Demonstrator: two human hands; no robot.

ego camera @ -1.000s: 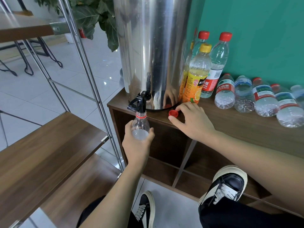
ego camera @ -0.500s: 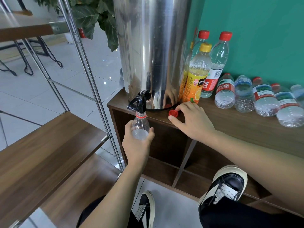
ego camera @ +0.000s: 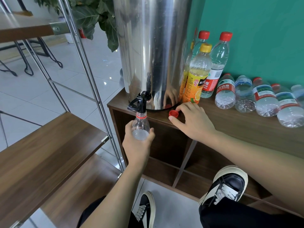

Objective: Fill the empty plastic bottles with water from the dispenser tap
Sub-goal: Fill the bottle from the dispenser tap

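Almost nothing had shifted since a second before: both hands kept their places, and the water level in the bottle looked much the same. Left of the frame's centre, the left hand (ego camera: 137, 142) was wrapped around a small clear plastic bottle with a red neck ring (ego camera: 140, 127), holding it upright with its mouth right under the black plastic tap (ego camera: 139, 102) at the foot of the tall stainless-steel dispenser drum (ego camera: 153, 51). No stream could be made out, and the bottle's lower part was hidden in the palm.

Just right of centre, the right hand (ego camera: 192, 120) lay on the dark wooden cabinet top (ego camera: 246, 125), its fingers loosely curved beside a loose red screw cap (ego camera: 173, 113), touching it rather than clearly pinching it.

To do this step well, I judged, the bottle's mouth should stay square under the spout and close to it, so nothing ran down the cabinet front, and the tap should be shut off a little below the neck. The cap sat handy for sealing.

At the right edge, several clear bottles with red caps (ego camera: 263, 102) lay on their sides; an orange-labelled bottle with a yellow cap (ego camera: 197, 74) stood by the drum.
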